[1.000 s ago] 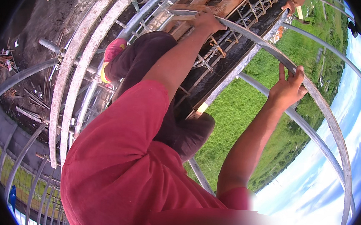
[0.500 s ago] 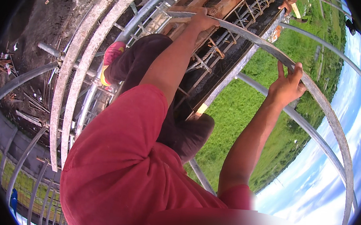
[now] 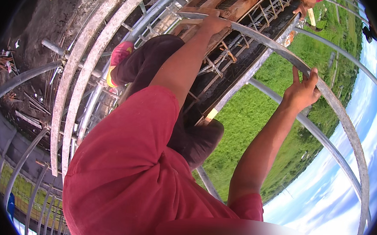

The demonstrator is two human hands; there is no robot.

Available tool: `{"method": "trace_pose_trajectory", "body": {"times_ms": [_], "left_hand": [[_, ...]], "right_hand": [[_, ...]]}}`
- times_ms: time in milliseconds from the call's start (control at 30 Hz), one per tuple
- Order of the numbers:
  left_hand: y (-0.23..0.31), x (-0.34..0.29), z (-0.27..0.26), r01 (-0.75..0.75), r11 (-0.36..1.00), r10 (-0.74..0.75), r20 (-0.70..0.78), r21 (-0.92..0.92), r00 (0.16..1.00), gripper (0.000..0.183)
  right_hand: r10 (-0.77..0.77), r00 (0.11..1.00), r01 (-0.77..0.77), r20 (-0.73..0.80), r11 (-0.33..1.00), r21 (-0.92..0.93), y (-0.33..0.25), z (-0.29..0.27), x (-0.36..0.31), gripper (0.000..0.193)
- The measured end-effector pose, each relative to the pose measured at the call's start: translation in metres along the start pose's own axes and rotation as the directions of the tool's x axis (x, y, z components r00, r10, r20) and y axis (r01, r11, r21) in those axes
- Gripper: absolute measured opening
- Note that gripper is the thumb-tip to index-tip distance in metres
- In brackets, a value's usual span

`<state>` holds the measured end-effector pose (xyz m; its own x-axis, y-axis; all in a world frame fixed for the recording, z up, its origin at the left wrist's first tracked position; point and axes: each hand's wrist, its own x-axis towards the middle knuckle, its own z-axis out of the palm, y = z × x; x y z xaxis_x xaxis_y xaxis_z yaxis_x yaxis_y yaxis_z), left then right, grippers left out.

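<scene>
A long, narrow grey bar point(image 3: 284, 53), bent by the lens, runs from the top middle down to the lower right rim. My left hand point(image 3: 215, 25) is closed on it near its far left end, above brown wooden boards. Further along, my right hand point(image 3: 303, 89) grips the same bar from below, fingers partly behind it and raised over the grass. Whether the bar is metal or wood I cannot tell. Below my left hand lies a formwork trough with a reinforcing-bar cage point(image 3: 232, 48) inside.
Scaffold tubes point(image 3: 323, 134) cross the right side above green grass. Two pale, dirty planks point(image 3: 85, 62) lie on the left over a drop to littered ground. Another person's hand point(image 3: 302, 8) rests at the trough's far end, near a hammer-like tool point(image 3: 312, 20).
Both hands keep their hold on the bar and have barely shifted. The other person's hand at the top has moved slightly and shows more.
</scene>
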<state>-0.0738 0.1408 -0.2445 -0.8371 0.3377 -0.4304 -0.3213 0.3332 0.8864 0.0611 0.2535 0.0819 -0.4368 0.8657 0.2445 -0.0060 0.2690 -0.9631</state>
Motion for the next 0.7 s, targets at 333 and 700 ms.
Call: {"method": "trace_pose_trajectory", "body": {"times_ms": [333,700], "left_hand": [[-0.007,0.007,0.002,-0.049,0.999,0.049,0.023,0.0,0.999,0.104],[-0.012,0.003,0.006,-0.119,0.992,0.117,-0.05,-0.042,0.992,0.088]], "right_hand": [[0.002,1.0,-0.002,-0.005,1.0,0.0,0.0,-0.001,-0.002,0.042],[-0.017,1.0,0.017,-0.001,1.0,-0.003,0.002,-0.002,0.001,0.04]]}}
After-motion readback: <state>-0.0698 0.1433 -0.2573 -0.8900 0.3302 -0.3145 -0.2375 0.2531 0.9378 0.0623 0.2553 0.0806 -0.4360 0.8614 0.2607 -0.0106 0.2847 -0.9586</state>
